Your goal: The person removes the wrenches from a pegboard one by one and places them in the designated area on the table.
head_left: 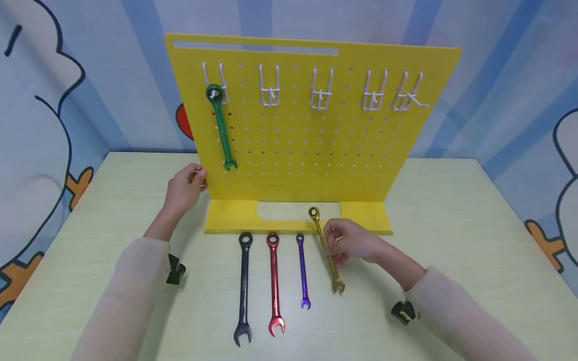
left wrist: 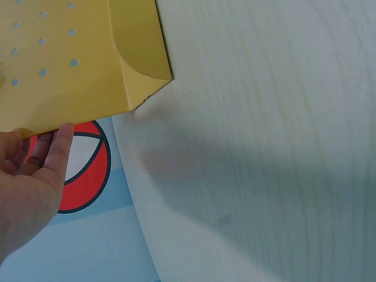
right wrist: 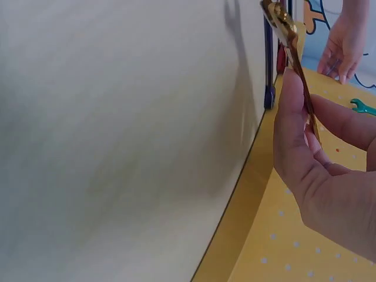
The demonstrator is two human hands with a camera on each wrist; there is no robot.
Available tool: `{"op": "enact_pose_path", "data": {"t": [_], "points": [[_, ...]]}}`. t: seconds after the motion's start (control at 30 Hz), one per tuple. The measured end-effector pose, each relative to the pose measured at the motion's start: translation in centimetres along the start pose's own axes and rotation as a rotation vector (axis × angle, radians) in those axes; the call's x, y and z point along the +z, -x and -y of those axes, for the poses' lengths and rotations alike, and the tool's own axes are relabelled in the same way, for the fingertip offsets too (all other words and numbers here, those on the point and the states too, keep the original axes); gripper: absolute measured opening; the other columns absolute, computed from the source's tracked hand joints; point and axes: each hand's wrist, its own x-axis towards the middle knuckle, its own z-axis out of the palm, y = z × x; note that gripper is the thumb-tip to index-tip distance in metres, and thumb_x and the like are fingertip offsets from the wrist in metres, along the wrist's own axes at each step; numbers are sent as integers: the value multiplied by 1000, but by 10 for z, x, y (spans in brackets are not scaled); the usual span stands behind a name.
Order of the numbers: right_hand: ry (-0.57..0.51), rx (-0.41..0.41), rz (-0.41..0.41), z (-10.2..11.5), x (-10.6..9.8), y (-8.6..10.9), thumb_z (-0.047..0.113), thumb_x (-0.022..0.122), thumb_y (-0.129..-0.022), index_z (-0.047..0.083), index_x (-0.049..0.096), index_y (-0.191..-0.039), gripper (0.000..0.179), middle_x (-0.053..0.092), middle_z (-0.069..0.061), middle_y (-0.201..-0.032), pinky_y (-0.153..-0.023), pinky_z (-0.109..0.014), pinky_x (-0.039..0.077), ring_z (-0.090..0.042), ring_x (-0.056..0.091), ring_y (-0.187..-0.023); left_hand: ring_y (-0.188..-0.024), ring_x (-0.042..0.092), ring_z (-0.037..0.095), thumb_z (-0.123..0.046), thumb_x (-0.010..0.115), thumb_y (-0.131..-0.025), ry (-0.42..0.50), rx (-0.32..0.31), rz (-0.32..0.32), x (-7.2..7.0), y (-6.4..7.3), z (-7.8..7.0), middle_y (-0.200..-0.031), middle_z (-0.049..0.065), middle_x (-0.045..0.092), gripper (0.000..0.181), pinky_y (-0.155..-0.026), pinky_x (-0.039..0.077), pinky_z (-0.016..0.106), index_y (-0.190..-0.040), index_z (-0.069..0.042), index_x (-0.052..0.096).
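Note:
My right hand (head_left: 352, 240) pinches a gold combination wrench (head_left: 335, 273) between thumb and fingers. The wrench is tilted, with its ring end over the pegboard's base and its open jaw toward the front. At the left side edge of the yellow pegboard (head_left: 293, 173), my left hand (head_left: 184, 188) holds the edge with its fingertips; some fingertips are hidden in the left wrist view. A green wrench (head_left: 222, 125) hangs from the leftmost hook. Lying in front of the base are a black wrench (head_left: 244, 286), a red wrench (head_left: 274, 283) and a smaller purple wrench (head_left: 303, 271).
Several white wire hooks (head_left: 271, 95) line the pegboard's upper part, and the rightmost one (head_left: 408, 95) has its prong pointing sideways. The board's base (head_left: 230, 215) rests on a pale wooden table (head_left: 451, 210). Behind stands a blue cartoon-printed wall (head_left: 487, 90).

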Motion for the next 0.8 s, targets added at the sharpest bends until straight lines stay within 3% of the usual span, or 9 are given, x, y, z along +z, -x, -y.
{"op": "enact_pose_path", "data": {"t": [0.63, 0.8], "points": [[-41, 100, 45, -24, 16, 22, -11, 59, -79, -7, 48, -92, 18, 55, -13, -66, -48, -38, 55, -20, 60, -48, -107, 53, 29, -28, 38, -98, 0, 3, -21, 2, -3, 4, -119, 18, 53, 35, -90, 47, 38, -119, -1, 48], [-65, 118, 28, -26, 18, 20, -10, 60, -80, -7, 47, -93, 18, 57, -16, -67, -49, -38, 55, -22, 61, -49, -107, 54, 28, -34, 37, -97, 0, 3, -21, 4, -9, 12, -120, 16, 53, 40, -86, 49, 30, -121, -4, 48]]}}
